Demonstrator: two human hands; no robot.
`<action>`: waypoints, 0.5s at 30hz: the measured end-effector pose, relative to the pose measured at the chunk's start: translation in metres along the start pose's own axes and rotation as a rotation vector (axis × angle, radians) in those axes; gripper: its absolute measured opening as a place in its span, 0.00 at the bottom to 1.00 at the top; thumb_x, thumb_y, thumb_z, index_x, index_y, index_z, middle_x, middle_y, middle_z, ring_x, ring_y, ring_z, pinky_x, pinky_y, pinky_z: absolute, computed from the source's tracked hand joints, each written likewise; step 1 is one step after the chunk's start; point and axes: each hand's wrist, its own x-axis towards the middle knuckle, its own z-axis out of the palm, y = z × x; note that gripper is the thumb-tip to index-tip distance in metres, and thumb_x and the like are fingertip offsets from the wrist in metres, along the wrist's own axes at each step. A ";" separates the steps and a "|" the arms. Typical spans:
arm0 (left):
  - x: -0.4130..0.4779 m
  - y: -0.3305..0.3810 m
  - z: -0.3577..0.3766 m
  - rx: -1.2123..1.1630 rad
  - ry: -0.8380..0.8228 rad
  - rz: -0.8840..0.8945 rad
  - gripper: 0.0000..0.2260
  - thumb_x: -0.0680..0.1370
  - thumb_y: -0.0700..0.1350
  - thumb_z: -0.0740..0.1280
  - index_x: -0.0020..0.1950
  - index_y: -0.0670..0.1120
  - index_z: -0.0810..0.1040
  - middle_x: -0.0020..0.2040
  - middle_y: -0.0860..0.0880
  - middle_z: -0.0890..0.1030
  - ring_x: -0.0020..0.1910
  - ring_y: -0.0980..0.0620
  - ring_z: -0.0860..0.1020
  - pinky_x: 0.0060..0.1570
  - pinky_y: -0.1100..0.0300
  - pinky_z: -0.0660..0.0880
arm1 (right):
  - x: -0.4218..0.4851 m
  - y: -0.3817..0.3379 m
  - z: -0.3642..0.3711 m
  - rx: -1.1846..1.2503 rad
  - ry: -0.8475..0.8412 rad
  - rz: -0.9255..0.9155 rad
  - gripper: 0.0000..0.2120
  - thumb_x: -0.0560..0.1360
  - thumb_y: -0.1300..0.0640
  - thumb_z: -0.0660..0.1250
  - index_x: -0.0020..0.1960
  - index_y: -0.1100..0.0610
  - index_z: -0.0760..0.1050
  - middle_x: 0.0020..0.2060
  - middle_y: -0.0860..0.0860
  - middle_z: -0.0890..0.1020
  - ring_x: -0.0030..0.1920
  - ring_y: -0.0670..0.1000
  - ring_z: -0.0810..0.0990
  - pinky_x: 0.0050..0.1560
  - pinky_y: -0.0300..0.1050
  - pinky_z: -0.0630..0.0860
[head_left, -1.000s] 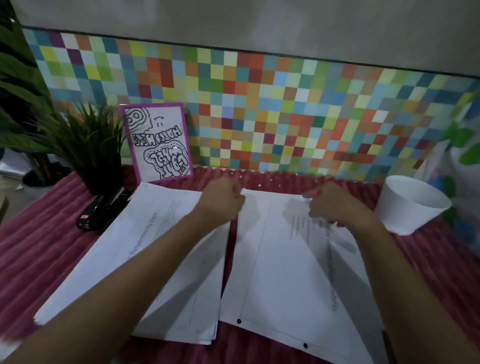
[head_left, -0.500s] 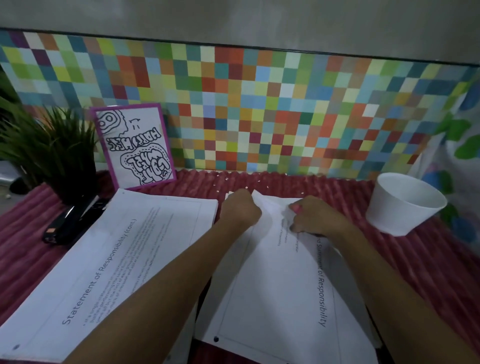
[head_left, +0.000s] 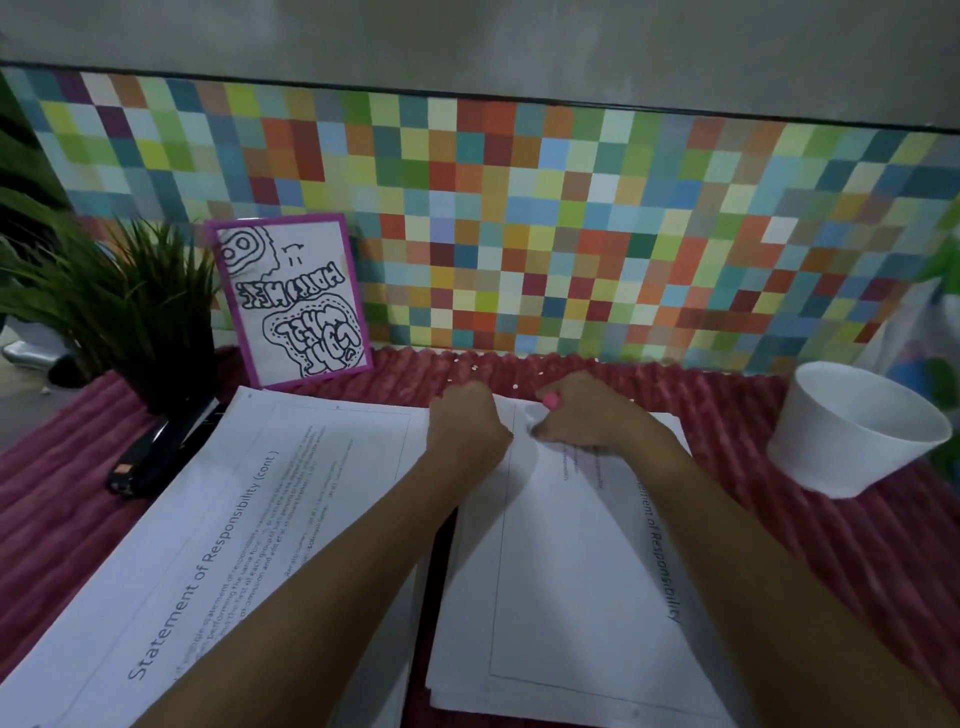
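Two stacks of printed white paper lie on a red ribbed cloth (head_left: 779, 415). The left stack (head_left: 197, 545) reads "Statement of Responsibility (cont.)". The right stack (head_left: 566, 582) lies under both my hands. My left hand (head_left: 467, 428) is curled at the far edge of the right stack's top sheet and seems to pinch it. My right hand (head_left: 582, 415), with pink nails, has curled fingers on the same far edge, close beside the left hand. What the fingertips hold is hidden by the knuckles.
A black stapler (head_left: 156, 452) lies at the left, partly under the left stack. Behind it stand a potted plant (head_left: 119, 312) and a purple-framed drawing (head_left: 291, 306) leaning on the checkered wall. A white paper cup (head_left: 857, 431) tilts at the right. Small paper bits dot the cloth.
My hands have drawn closer together at the far edge of the right stack. The view has shifted, so the left stack's printed title now shows.
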 end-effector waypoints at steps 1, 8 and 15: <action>-0.001 -0.001 0.000 -0.001 -0.012 -0.004 0.12 0.73 0.42 0.71 0.53 0.40 0.75 0.50 0.45 0.78 0.52 0.46 0.78 0.43 0.60 0.69 | 0.001 0.001 0.001 0.004 0.015 -0.003 0.17 0.70 0.58 0.70 0.30 0.54 0.62 0.31 0.50 0.63 0.30 0.50 0.64 0.31 0.43 0.61; -0.008 -0.007 0.005 -0.178 0.017 -0.002 0.09 0.74 0.37 0.67 0.41 0.44 0.67 0.38 0.51 0.69 0.40 0.52 0.69 0.32 0.65 0.62 | 0.004 0.005 -0.001 -0.012 0.038 0.027 0.17 0.70 0.60 0.70 0.58 0.63 0.79 0.52 0.57 0.82 0.46 0.55 0.80 0.47 0.45 0.77; 0.013 -0.053 -0.042 0.027 0.184 -0.032 0.11 0.78 0.50 0.64 0.46 0.42 0.77 0.41 0.45 0.79 0.44 0.46 0.79 0.46 0.52 0.77 | 0.006 0.013 0.007 0.033 0.093 0.027 0.17 0.68 0.58 0.72 0.56 0.60 0.79 0.55 0.57 0.79 0.52 0.57 0.79 0.54 0.48 0.76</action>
